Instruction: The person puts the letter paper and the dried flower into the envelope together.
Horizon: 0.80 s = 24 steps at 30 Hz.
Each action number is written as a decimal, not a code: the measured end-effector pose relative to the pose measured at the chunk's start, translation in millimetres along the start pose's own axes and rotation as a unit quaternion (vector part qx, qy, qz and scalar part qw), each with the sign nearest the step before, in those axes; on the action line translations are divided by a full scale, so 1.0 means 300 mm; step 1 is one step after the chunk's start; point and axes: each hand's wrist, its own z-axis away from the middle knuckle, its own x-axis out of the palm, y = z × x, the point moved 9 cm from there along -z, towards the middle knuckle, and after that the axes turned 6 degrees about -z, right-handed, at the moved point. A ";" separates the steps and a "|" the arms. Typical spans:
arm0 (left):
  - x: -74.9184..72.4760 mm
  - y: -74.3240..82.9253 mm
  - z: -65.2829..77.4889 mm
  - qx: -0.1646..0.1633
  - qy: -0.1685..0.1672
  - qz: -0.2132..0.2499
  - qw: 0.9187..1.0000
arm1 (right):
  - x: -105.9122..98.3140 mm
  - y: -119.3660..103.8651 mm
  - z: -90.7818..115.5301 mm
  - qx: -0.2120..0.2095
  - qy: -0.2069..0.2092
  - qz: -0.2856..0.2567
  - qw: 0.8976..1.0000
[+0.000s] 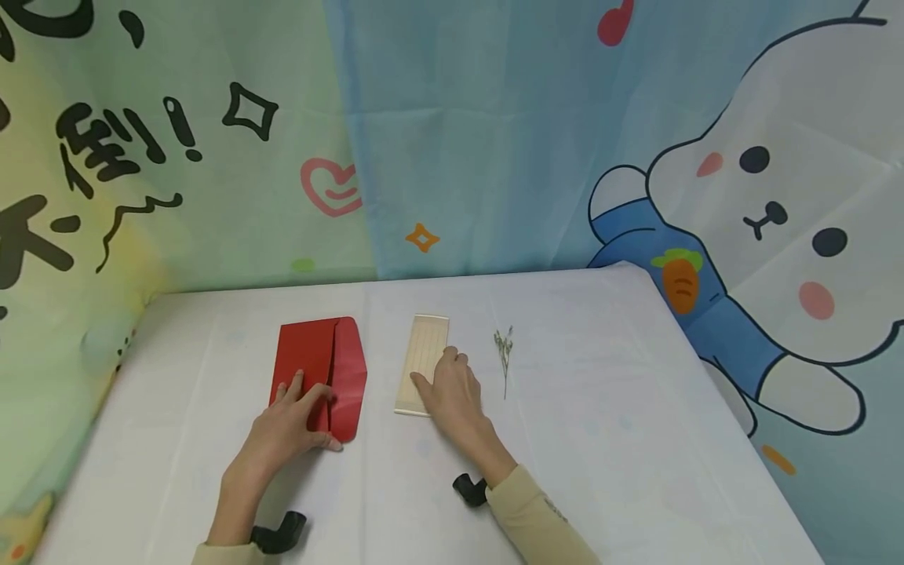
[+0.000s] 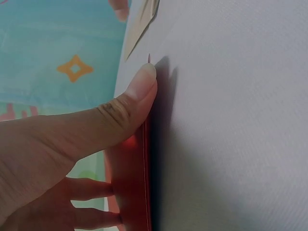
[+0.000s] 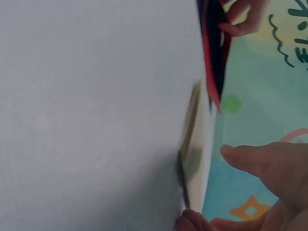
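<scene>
A red paper envelope (image 1: 300, 357) lies on the left side of the white table, its flap (image 1: 351, 369) folded out to the right. My left hand (image 1: 286, 428) holds it, the thumb along the near edge by the flap and the other fingers on its face. Right of the envelope is a flat, pale cream rectangular piece (image 1: 418, 369) with fine lengthwise lines. At its right edge my right hand (image 1: 457, 388) touches it with bent fingertips, while the thumb (image 3: 240, 156) stands apart above it. A small dried flower sprig (image 1: 504, 357) lies to the right of that hand.
The white cloth-covered table (image 1: 607, 439) ends at a printed fabric backdrop (image 1: 480, 157) behind and at the sides. Black wrist devices (image 1: 280, 534) sit at both wrists, close over the tabletop.
</scene>
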 end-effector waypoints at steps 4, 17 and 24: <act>-0.005 0.000 -0.001 0.000 0.000 -0.002 1.000 | 0.019 0.009 -0.016 0.021 -0.007 0.026 0.999; 0.002 -0.003 -0.005 -0.005 -0.007 0.003 1.000 | 0.070 -0.014 -0.054 0.023 -0.024 0.111 0.993; 0.003 -0.004 -0.003 -0.005 -0.009 0.004 1.000 | 0.070 -0.001 -0.053 0.052 -0.036 0.046 0.997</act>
